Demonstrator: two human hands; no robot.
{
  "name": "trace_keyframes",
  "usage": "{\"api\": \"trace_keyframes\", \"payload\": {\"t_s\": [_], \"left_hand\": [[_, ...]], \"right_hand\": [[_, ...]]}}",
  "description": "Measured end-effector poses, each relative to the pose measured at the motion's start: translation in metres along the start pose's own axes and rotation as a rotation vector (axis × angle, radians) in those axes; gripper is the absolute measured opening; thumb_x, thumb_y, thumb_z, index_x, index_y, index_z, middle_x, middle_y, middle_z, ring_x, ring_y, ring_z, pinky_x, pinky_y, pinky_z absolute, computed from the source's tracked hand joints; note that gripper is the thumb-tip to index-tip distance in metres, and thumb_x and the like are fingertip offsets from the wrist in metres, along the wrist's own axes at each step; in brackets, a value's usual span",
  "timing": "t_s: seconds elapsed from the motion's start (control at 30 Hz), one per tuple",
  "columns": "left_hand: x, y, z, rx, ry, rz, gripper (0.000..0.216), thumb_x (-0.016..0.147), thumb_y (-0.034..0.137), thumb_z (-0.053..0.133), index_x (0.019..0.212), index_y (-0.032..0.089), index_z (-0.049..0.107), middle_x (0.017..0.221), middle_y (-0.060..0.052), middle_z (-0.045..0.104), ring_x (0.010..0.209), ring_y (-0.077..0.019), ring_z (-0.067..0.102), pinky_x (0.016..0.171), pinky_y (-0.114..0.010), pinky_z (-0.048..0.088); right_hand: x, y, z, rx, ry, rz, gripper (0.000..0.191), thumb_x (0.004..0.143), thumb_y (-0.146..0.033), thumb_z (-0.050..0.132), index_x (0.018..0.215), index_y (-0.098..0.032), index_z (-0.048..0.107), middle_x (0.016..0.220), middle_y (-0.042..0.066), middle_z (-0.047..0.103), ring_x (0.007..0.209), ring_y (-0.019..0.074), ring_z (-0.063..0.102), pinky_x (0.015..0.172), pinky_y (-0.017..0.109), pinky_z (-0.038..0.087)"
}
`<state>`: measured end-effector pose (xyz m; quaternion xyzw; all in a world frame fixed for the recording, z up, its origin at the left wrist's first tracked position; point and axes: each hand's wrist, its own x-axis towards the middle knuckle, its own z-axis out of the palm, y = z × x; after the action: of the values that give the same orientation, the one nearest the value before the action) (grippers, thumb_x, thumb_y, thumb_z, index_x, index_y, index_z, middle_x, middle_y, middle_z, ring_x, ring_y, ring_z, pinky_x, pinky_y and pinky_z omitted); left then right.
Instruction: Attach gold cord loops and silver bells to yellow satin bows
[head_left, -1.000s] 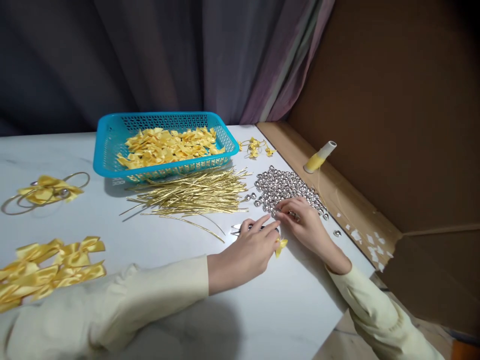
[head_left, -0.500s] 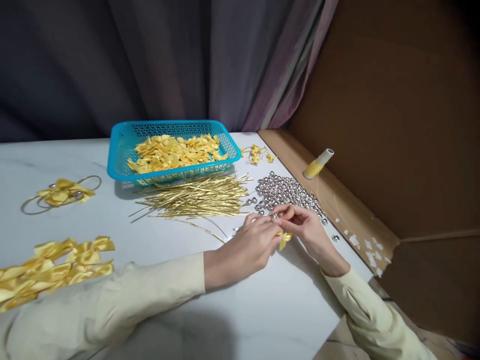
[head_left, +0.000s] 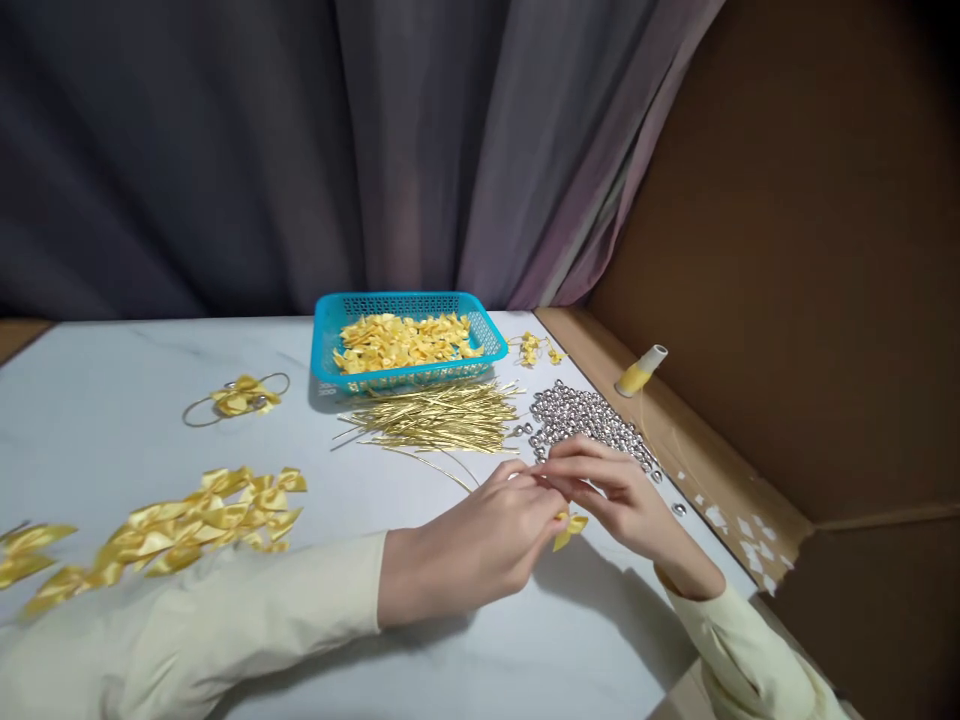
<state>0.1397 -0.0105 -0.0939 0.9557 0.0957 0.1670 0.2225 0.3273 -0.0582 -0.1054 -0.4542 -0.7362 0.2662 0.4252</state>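
Observation:
My left hand (head_left: 491, 535) is closed, with a yellow ribbon bow (head_left: 571, 530) poking out beneath its fingers. Against its fingertips, my right hand (head_left: 611, 495) has its thumb and fingers brought together; whatever they pinch is hidden. Just beyond both hands lies a heap of small silver bells (head_left: 581, 412). To the left of the bells is a pile of gold wire twist ties (head_left: 450, 415), and a loose gold tie curves out toward my left hand.
A blue basket (head_left: 319, 335) of yellow bows stands at the back. More bows (head_left: 202, 515) lie at left, below a gold wire loop with bow and bells (head_left: 244, 397). Small bow pieces (head_left: 529, 348) sit right of the basket. A yellow thread spool (head_left: 640, 371) stands by the cardboard wall (head_left: 780, 250).
The view has shifted, so the table's contents sit lower and mostly farther right. My right fingers have closed over the left fingertips, and the silver bell seen between them is now hidden.

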Motion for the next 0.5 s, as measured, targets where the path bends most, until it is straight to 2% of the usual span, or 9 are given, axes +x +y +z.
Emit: {"api": "trace_keyframes", "payload": {"t_s": [0.2,0.33,0.5], "left_hand": [[-0.021,0.013,-0.021,-0.021,0.026,-0.033,0.023,0.096,0.012,0.037,0.092,0.015,0.06,0.093,-0.007,0.064,0.094,-0.0201,0.057,0.094,-0.035,0.041],[-0.034,0.019,-0.033,-0.054,0.087,-0.076,0.023,0.096,0.012,0.037,0.096,0.016,0.06,0.101,-0.007,0.066,0.101,-0.0195,0.058,0.095,-0.035,0.042],[-0.046,0.016,-0.045,-0.089,0.17,-0.214,0.022,0.096,0.019,0.041,0.096,0.02,0.063,0.104,-0.005,0.068,0.104,-0.0203,0.059,0.092,-0.037,0.045]], "right_hand": [[0.002,-0.011,0.006,0.256,0.038,0.075,0.022,0.089,-0.021,0.058,0.101,-0.031,0.074,0.091,0.004,0.061,0.059,0.0115,0.06,0.057,0.028,0.052],[0.003,-0.018,0.01,0.412,0.104,0.109,0.014,0.088,-0.026,0.06,0.091,-0.026,0.074,0.09,0.004,0.058,0.059,0.0119,0.059,0.058,0.031,0.053],[0.011,-0.028,0.019,0.514,0.121,0.107,0.013,0.088,-0.027,0.059,0.092,-0.025,0.072,0.095,0.005,0.056,0.061,0.0115,0.059,0.063,0.032,0.054]]}}
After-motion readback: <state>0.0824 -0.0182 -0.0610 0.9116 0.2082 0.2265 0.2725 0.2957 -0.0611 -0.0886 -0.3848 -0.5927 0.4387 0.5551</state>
